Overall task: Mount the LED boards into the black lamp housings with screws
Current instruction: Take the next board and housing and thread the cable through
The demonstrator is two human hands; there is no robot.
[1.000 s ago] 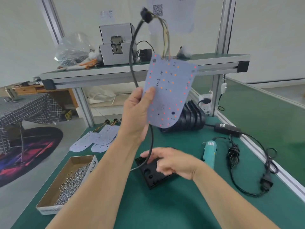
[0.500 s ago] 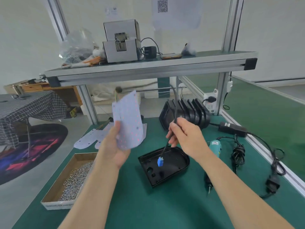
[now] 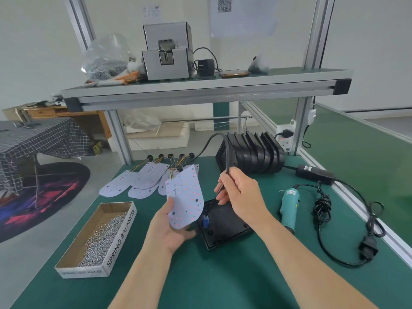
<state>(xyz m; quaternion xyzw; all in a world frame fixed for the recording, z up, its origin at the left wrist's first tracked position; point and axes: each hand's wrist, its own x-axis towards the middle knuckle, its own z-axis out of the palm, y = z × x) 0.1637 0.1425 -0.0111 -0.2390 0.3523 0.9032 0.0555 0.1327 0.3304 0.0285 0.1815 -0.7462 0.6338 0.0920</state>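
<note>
The LED board is held tilted just above the left edge of the open black housing, which lies flat on the green mat. The left hand grips the board's lower edge with its fingers curled round it. The right hand pinches the black cable, whose blue connector hangs at the housing's left side. Seat the cable and connector first and keep some slack. Then lower the board flat and align its holes. The screw box lies to the left and the electric screwdriver to the right.
</note>
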